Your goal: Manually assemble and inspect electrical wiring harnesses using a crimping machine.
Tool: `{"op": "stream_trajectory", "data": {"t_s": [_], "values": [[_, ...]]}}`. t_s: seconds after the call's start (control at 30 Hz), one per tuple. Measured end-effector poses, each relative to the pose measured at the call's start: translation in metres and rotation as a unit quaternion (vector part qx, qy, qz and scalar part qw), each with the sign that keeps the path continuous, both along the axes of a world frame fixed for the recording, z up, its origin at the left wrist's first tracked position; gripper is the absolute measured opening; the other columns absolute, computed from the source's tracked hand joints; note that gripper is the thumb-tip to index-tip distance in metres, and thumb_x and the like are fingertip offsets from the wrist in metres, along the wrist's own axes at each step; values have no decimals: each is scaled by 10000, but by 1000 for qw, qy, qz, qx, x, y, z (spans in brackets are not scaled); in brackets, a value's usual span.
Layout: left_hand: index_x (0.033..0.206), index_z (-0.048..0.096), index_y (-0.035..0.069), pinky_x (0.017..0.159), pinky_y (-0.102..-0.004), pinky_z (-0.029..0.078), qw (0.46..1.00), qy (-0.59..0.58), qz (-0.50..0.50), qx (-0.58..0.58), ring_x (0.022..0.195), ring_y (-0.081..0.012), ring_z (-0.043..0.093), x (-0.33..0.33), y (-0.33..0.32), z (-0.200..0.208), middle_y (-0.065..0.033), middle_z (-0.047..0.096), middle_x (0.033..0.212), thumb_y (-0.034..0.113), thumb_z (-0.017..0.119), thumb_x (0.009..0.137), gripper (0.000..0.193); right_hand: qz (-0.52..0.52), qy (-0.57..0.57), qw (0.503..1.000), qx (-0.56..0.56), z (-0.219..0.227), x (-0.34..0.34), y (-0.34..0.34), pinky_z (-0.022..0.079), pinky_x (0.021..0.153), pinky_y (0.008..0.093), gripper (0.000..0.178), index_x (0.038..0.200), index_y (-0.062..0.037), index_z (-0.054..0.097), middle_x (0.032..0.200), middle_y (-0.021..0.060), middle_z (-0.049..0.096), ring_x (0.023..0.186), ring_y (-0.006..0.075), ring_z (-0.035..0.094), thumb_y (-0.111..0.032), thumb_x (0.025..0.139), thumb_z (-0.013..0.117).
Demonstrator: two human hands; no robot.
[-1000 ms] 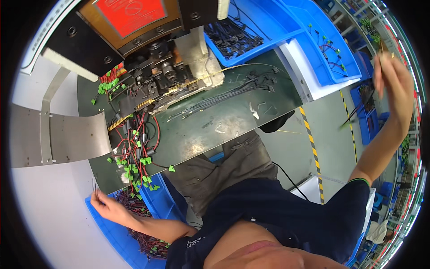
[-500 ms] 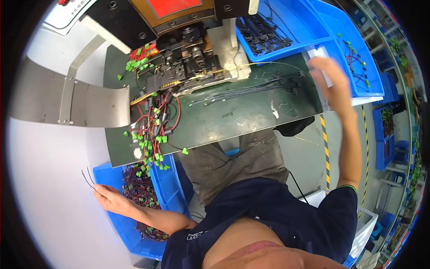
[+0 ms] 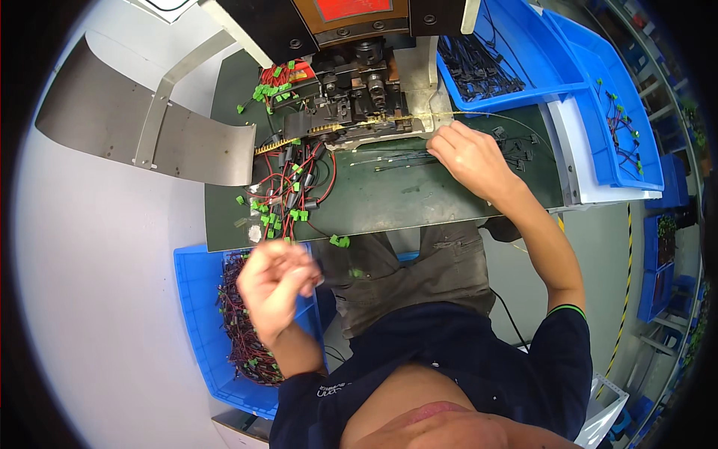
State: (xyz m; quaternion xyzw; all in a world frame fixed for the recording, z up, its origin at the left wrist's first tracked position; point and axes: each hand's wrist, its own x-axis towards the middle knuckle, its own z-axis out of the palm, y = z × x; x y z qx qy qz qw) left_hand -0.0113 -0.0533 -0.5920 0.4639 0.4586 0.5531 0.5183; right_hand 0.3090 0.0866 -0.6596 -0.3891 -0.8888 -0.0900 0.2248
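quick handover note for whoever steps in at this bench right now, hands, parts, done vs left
Left hand: raised over the blue bin of red wires with green connectors, fingers curled shut; whether it pinches a wire is too blurred to tell.
Right hand: on the green mat beside the press machine, fingertips at the thin black wires lying there.
Done: a tangle of red wires with green connectors lies on the mat left of the press.
Left: black wires fill the blue tray at the back right, with more on the mat.
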Motion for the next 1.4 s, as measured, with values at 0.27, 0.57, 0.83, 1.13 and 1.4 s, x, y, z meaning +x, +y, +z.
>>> {"op": "stream_trajectory", "data": {"t_s": [0.27, 0.57, 0.83, 1.13, 1.4], "values": [[1075, 558, -34, 576, -207, 469, 985, -34, -165, -25, 597, -70, 561, 69, 68, -63, -89, 649, 841, -6, 575, 949, 130, -18, 232, 972, -24, 88, 28, -32, 484, 559, 265, 229, 989, -34, 663, 940, 59, 670, 694, 160, 618, 26, 775, 715], [1006, 641, -12, 599, -190, 410, 992, 31, -107, 54, 691, -31, 506, 84, 88, -88, 4, 563, 894, 86, 613, 959, 113, -31, 536, 727, -429, 71, 7, -83, 446, 487, 208, 50, 942, 58, 627, 893, 82, 587, 589, 112, 620, 23, 908, 620], [1031, 608, -6, 582, -204, 436, 994, -86, -68, -11, 643, -67, 534, 89, 98, -103, -42, 621, 840, 32, 622, 936, 103, -29, 545, 719, -430, -35, -38, -78, 466, 555, 208, 95, 959, 31, 682, 808, 43, 651, 617, 80, 610, -50, 912, 665], [995, 620, -31, 571, -222, 475, 986, -163, -9, 17, 651, -89, 577, 85, 101, -117, -64, 637, 837, 4, 635, 918, 86, -48, 452, 820, -349, -31, -49, -72, 402, 516, 183, 72, 899, 15, 695, 791, 47, 666, 637, 62, 584, -25, 847, 725], [973, 643, -26, 581, -221, 497, 983, -183, -5, 4, 633, -97, 610, 84, 103, -116, -58, 649, 806, 17, 661, 909, 79, -76, 436, 826, -349, -29, -53, -69, 453, 575, 239, 79, 868, 11, 695, 741, 58, 669, 630, 99, 602, -42, 827, 736]]}}
